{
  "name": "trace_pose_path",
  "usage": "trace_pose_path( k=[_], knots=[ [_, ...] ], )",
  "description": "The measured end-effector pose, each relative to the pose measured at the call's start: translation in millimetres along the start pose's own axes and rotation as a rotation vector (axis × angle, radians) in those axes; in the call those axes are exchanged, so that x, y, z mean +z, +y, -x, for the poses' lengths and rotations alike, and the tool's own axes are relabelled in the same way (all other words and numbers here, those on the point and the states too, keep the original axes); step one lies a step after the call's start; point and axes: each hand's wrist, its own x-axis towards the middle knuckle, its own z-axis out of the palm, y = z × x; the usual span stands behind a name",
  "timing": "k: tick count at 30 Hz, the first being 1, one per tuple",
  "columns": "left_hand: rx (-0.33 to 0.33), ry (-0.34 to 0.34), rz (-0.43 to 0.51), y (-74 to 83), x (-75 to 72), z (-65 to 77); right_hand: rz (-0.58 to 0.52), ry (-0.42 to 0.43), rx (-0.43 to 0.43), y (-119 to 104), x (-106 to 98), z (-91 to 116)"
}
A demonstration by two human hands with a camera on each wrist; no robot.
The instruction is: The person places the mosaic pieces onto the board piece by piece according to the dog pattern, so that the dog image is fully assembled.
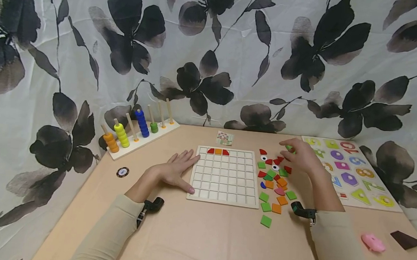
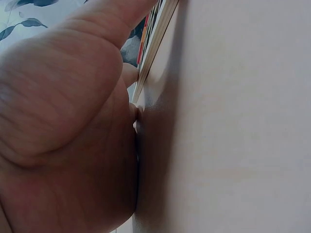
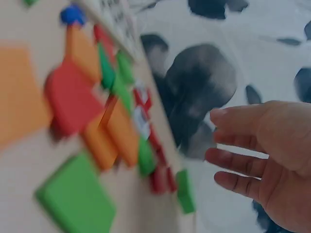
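A white grid board (image 1: 224, 180) lies on the table, with a short row of red and orange pieces (image 1: 218, 151) in its top squares. My left hand (image 1: 176, 170) rests spread beside it, thumb and a fingertip at the board's left edge. In the left wrist view the palm of the left hand (image 2: 63, 116) lies low by the tabletop. My right hand (image 1: 303, 156) hovers over the far end of the loose coloured pieces (image 1: 279, 183). The right wrist view shows the right hand (image 3: 262, 155) with extended fingers and nothing held, near a green piece (image 3: 184, 191).
A peg stacker with coloured rings (image 1: 143, 135) stands at the back left, a round black-and-white token (image 1: 122, 172) before it. Behind the board lies a small picture card (image 1: 224, 138). At right are a number puzzle board (image 1: 352, 174), a pink toy (image 1: 373, 243) and a dark flat piece (image 1: 407, 240).
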Motion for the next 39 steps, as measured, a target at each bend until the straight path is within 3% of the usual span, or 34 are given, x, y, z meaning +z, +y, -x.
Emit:
trace_pose_path(
  k=[3,7,21,27,33,39],
  knots=[
    [-0.004,-0.001,0.008,0.2,0.1,-0.4,0.028,-0.068,0.065,15.4,3.7,0.5],
    [-0.008,-0.004,0.016,0.7,-0.1,-0.3,0.075,-0.124,0.083,28.9,9.8,0.0],
    [-0.006,-0.010,0.000,2.7,-2.7,-2.7,0.094,-0.101,0.038,42.7,13.3,-1.6],
    [-0.014,-0.012,-0.010,0.7,-1.1,-3.4,-0.005,-0.085,0.043,42.5,7.6,3.8],
    [-0.020,-0.016,-0.005,0.8,-0.8,-2.1,-0.214,0.003,-0.024,9.1,11.4,-4.2],
    [0.005,-0.021,0.024,-0.6,-2.7,0.8,-0.404,-0.043,-0.178,-52.6,35.4,-35.1]
  ],
)
